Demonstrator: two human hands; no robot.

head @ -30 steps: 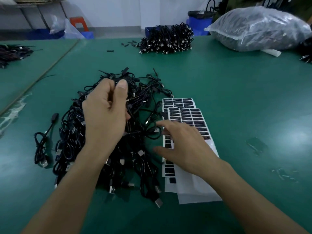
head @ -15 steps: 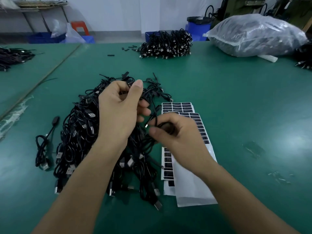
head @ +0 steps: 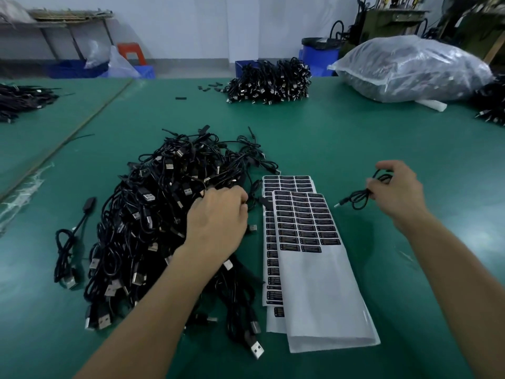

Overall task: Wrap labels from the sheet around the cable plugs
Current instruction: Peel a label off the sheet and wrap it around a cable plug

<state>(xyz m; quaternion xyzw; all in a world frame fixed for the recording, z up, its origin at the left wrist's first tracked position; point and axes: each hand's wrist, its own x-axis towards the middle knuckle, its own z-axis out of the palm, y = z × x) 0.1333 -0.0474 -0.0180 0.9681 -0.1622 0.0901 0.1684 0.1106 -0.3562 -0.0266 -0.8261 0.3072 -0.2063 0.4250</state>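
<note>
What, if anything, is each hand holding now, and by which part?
Right hand: thin black cable, gripped at its looped middle, plug end free. Left hand: fingers curled into the tangled black cable pile; any hold is hidden.

The fingertips of the left hand (head: pixel 218 214) are sunk among the strands of the cable pile (head: pixel 147 214) at centre left, so whether they grip anything cannot be told. Right of centre, the right hand (head: pixel 396 192) pinches a loose cable (head: pixel 358 196), part of which vanishes behind its curled fingers. The upper label sheet (head: pixel 306 222) covers most of the lower label sheet (head: pixel 287 183), and the print on the labels is too small to read. At upper right, the contents of the plastic bag (head: pixel 410 69) are a dark blur behind the film. A cable heap (head: pixel 492 105) is cut off by the right edge and a second heap (head: pixel 19 101) by the left edge.
</note>
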